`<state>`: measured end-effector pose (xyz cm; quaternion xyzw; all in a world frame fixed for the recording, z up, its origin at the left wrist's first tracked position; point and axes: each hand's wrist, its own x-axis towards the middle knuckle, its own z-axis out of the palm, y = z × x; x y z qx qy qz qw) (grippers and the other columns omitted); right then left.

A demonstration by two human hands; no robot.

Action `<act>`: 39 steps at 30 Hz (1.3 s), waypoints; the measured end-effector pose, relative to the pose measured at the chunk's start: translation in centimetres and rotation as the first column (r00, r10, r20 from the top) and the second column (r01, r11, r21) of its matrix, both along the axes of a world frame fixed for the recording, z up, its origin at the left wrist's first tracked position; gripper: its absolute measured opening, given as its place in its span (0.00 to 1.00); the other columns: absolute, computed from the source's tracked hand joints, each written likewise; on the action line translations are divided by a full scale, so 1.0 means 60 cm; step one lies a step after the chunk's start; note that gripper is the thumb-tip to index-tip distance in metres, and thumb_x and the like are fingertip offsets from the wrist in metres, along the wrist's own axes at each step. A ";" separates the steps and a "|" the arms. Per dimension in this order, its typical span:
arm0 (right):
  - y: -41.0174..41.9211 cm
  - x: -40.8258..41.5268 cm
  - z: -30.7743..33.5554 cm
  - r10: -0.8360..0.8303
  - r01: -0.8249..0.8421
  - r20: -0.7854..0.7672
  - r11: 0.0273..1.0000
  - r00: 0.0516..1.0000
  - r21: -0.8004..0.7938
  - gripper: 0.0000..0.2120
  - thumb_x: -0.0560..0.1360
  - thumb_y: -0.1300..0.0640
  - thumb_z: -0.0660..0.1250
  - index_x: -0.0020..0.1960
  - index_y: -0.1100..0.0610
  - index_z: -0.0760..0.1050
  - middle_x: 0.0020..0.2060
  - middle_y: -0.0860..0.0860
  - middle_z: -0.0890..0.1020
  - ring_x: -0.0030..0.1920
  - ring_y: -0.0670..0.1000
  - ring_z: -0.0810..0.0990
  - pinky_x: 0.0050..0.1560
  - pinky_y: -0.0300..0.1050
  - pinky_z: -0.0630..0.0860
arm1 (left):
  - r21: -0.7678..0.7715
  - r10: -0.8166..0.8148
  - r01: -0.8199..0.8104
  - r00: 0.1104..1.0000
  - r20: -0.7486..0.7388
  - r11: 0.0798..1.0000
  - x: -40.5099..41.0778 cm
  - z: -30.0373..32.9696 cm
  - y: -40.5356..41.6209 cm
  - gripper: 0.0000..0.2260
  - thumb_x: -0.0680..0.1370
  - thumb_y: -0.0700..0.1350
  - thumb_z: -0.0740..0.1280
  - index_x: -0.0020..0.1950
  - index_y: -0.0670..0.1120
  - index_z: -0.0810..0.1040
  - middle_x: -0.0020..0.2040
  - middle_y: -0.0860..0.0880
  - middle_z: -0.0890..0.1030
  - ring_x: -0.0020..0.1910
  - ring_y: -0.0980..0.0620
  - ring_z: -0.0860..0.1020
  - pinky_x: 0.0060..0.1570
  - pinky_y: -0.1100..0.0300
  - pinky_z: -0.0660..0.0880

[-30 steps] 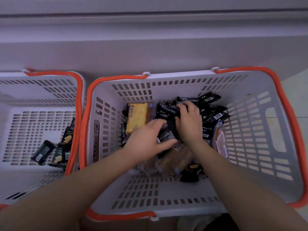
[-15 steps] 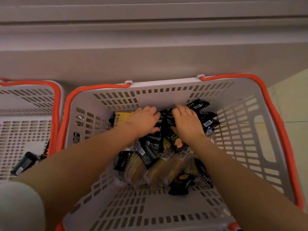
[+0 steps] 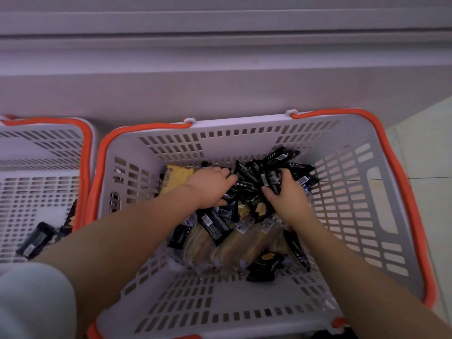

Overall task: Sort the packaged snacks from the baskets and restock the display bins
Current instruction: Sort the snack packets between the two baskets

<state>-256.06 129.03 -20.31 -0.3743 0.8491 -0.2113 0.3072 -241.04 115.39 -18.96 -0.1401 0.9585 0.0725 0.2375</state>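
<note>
Grey ledge behind basket point(image 3: 371, 216); right hand point(image 3: 286, 192) grips black packets point(image 3: 269, 178), left hand point(image 3: 210, 187) seemingly flat.

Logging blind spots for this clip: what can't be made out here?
- Left hand fingertips: buried among the black packets, so its grip is unclear.
- Packet print: too small and blurred.
- Left basket: cut off by the frame edge; the forearm covers some contents.
- Display bins: not in view.

In front of you a pale grey cabinet front point(image 3: 220, 69) with long horizontal ledges, at your right light floor tiles point(image 3: 425, 143), soft dim light.
</note>
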 end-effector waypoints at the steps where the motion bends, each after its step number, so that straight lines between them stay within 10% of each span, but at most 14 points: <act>1: 0.006 0.004 0.009 -0.106 0.106 0.085 0.994 0.991 -0.003 0.19 0.74 0.51 0.68 0.60 0.57 0.67 0.48 0.50 0.78 0.51 0.54 0.77 0.44 0.43 0.69 | 0.013 0.019 -0.018 0.999 -0.035 1.000 0.004 0.008 0.004 0.30 0.76 0.55 0.64 0.73 0.44 0.58 0.65 0.44 0.70 0.63 0.45 0.70 0.59 0.55 0.68; 5: 0.004 0.037 0.060 -0.321 0.323 0.275 0.945 0.906 0.040 0.15 0.73 0.48 0.67 0.54 0.54 0.67 0.46 0.48 0.75 0.50 0.52 0.74 0.48 0.44 0.67 | 0.247 0.349 -0.280 0.884 -0.311 0.928 0.046 0.067 0.034 0.28 0.76 0.58 0.63 0.71 0.46 0.62 0.64 0.46 0.72 0.59 0.48 0.74 0.52 0.57 0.72; 9: -0.033 0.116 0.151 -0.245 0.295 0.584 0.955 0.774 0.010 0.13 0.76 0.53 0.63 0.59 0.50 0.65 0.48 0.44 0.73 0.44 0.42 0.73 0.42 0.40 0.68 | 0.647 0.801 -0.486 0.460 -0.382 0.588 0.124 0.137 0.072 0.22 0.74 0.55 0.67 0.64 0.49 0.67 0.55 0.53 0.78 0.50 0.58 0.77 0.47 0.66 0.73; 12: -0.063 0.207 0.208 -0.061 0.114 0.627 0.992 0.776 -0.045 0.15 0.74 0.54 0.64 0.60 0.51 0.69 0.52 0.45 0.77 0.51 0.45 0.76 0.51 0.44 0.74 | 0.716 0.893 -0.543 0.169 -0.417 0.437 0.202 0.174 0.080 0.17 0.72 0.50 0.70 0.57 0.53 0.67 0.46 0.66 0.74 0.42 0.74 0.73 0.41 0.82 0.66; 18: -0.108 0.394 0.256 0.183 -0.099 0.525 0.978 0.831 -0.186 0.13 0.74 0.53 0.67 0.58 0.51 0.70 0.53 0.49 0.79 0.51 0.47 0.78 0.50 0.40 0.74 | 0.802 0.888 -0.587 -0.300 -0.348 0.116 0.371 0.204 0.063 0.15 0.74 0.50 0.69 0.58 0.53 0.72 0.46 0.61 0.77 0.46 0.61 0.77 0.41 0.68 0.69; 27: -0.084 0.554 0.226 0.636 -0.637 -0.037 0.768 0.771 -0.066 0.18 0.76 0.59 0.62 0.65 0.61 0.67 0.62 0.58 0.72 0.61 0.58 0.72 0.61 0.49 0.70 | 0.515 0.996 -0.857 -0.038 -0.085 0.011 0.514 0.137 0.093 0.24 0.73 0.48 0.70 0.66 0.44 0.67 0.58 0.42 0.78 0.56 0.42 0.77 0.43 0.59 0.67; 33: -0.035 0.450 0.199 0.498 -0.537 -0.208 0.814 0.842 -0.222 0.11 0.76 0.62 0.59 0.56 0.58 0.74 0.55 0.52 0.75 0.56 0.51 0.72 0.57 0.44 0.68 | 0.550 0.977 -0.811 0.127 -0.168 0.200 0.473 0.152 0.108 0.14 0.77 0.44 0.64 0.61 0.42 0.76 0.58 0.45 0.80 0.58 0.47 0.77 0.52 0.63 0.68; 39: 0.020 0.290 0.113 0.170 -0.162 -0.067 0.981 0.983 0.110 0.09 0.76 0.61 0.61 0.55 0.59 0.75 0.54 0.55 0.78 0.53 0.54 0.77 0.46 0.42 0.70 | 0.443 0.760 -0.630 0.420 -0.496 0.637 0.374 0.184 0.132 0.10 0.76 0.38 0.63 0.55 0.40 0.79 0.52 0.44 0.78 0.54 0.46 0.74 0.55 0.58 0.68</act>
